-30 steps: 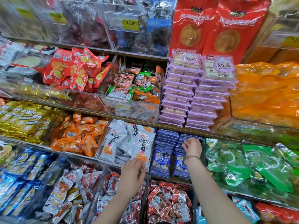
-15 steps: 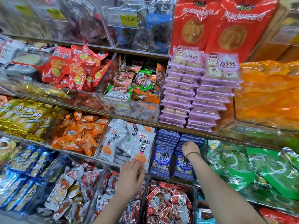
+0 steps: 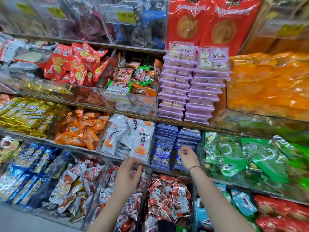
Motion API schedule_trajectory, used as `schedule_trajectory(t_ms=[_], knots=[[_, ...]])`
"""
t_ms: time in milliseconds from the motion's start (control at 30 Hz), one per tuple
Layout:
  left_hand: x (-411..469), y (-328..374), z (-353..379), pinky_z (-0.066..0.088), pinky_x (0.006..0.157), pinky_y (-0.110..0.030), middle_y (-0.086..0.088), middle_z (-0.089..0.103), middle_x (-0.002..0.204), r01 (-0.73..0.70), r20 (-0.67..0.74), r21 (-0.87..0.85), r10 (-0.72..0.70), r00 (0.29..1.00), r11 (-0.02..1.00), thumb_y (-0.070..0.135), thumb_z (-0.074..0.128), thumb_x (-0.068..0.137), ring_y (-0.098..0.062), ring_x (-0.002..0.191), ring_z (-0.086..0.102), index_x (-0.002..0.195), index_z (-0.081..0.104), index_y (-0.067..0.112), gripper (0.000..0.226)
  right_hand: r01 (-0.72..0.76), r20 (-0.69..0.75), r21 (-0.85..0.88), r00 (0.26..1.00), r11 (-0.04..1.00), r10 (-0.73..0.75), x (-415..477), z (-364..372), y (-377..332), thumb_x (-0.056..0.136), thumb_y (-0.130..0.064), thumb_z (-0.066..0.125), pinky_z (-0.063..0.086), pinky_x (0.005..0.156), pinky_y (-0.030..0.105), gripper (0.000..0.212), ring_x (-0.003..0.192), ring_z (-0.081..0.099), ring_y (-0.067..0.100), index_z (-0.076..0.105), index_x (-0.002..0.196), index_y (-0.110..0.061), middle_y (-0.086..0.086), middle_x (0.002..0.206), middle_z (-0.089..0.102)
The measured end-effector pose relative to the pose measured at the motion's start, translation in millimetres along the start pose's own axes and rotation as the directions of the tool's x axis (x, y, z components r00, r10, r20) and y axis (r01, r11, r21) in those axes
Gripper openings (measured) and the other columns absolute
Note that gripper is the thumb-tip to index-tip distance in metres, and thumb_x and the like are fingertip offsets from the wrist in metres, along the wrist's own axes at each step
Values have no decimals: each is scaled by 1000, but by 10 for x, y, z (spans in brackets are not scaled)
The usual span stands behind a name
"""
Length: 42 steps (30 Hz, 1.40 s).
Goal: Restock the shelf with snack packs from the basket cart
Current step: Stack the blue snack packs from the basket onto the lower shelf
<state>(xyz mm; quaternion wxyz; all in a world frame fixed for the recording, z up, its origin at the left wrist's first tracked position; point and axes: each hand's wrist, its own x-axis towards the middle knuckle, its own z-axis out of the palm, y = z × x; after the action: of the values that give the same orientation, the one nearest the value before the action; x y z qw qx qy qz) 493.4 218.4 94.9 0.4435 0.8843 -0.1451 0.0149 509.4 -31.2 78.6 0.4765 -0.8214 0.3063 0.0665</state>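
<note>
The left hand (image 3: 127, 174) curls its fingers at the lower edge of a white snack pack (image 3: 142, 141) standing in its shelf (image 3: 137, 113) bin. The right hand (image 3: 188, 157), fingers bent, touches the front of the blue snack packs (image 3: 163, 154) just beside it. Blur hides whether either hand grips.

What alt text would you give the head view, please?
A person's left hand reaches the bottom edge of a white snack pack while the right hand reaches stacked purple packs beside it, on a shelf crowded with clear bins of colourful snacks.
</note>
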Motion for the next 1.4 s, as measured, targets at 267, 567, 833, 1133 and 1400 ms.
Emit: schedule_trajectory(t_ms=[267, 567, 833, 1133, 1400], knots=[[-1127, -308, 11, 47, 73, -33, 1, 65, 84, 400, 234, -55, -378, 896, 915, 28, 63, 85, -17, 80, 61, 85, 59, 20, 9, 155, 29, 285, 985, 946, -170, -1257, 10, 764, 91, -7, 55, 48, 69, 18, 17, 72, 62, 1, 60, 86, -23, -3, 78, 66], [-2373, -810, 14, 44, 79, -26, -6, 68, 94, 470, 490, 358, -591, 641, 807, 16, 61, 92, -22, 91, 64, 88, 60, 16, 4, -159, 87, 110, 985, 981, 149, -2790, 240, 2592, 86, 3, 60, 46, 75, 27, 21, 70, 58, 12, 60, 79, -17, 3, 75, 63], [-3348, -992, 194, 42, 85, -27, -7, 66, 100, 383, 633, 438, -582, 510, 813, 13, 56, 93, -23, 97, 60, 84, 60, 16, 10, -458, -26, 55, 888, 887, 460, -3921, 254, 3627, 87, -1, 56, 44, 68, 30, 18, 68, 54, 20, 63, 75, -11, 10, 68, 59], [-3930, -505, 554, 44, 78, -29, -6, 63, 91, 379, 701, 441, -576, 420, 814, 16, 56, 92, -25, 89, 61, 75, 57, 17, 17, -590, -128, 30, 798, 807, 589, -4517, -445, 4077, 91, -7, 53, 44, 66, 31, 13, 71, 55, 23, 66, 90, -5, 14, 82, 61], [-4125, 274, 1569, 36, 74, -21, -3, 63, 95, 227, 743, 362, -427, 516, 904, 11, 53, 94, -19, 89, 58, 81, 59, 17, 15, -613, -151, -103, 788, 783, 597, -4390, -1484, 4755, 88, -8, 53, 28, 61, 26, 28, 77, 52, 18, 56, 60, -11, 14, 77, 56]])
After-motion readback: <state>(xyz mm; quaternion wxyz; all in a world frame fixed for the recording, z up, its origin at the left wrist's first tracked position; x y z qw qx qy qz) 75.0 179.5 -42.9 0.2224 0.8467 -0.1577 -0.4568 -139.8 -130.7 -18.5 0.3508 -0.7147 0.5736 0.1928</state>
